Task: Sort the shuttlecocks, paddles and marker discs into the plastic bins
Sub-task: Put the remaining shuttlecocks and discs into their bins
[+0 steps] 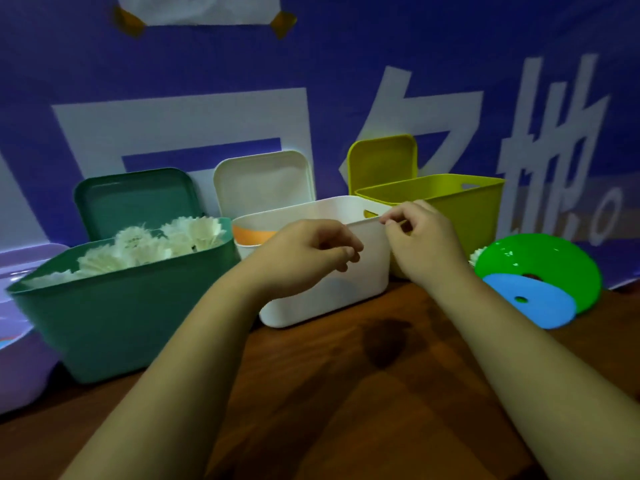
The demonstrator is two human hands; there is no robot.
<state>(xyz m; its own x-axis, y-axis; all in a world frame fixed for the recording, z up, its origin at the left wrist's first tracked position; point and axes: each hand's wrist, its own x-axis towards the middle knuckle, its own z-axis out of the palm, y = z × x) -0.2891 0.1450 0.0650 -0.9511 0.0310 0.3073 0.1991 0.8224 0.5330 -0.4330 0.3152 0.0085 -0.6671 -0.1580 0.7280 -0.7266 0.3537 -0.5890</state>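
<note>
The green bin (114, 317) at the left is full of several white shuttlecocks (145, 247). A white bin (349, 282) stands in the middle with something orange (252, 235) inside. Behind it to the right stands a yellow-green bin (460, 209). My right hand (422, 237) pinches the white bin's near right rim. My left hand (304, 254) hovers in front of that bin with its fingers loosely curled, holding nothing. A green marker disc (554, 261) and a blue marker disc (533, 303) lie at the right, and a shuttlecock (476, 256) peeks out behind the green one.
Three lids lean on the blue banner wall behind the bins: green (135, 199), white (263, 181) and yellow-green (384, 161). A purple container (20, 358) sits at the far left edge. The wooden table (346, 393) stretches in front of me.
</note>
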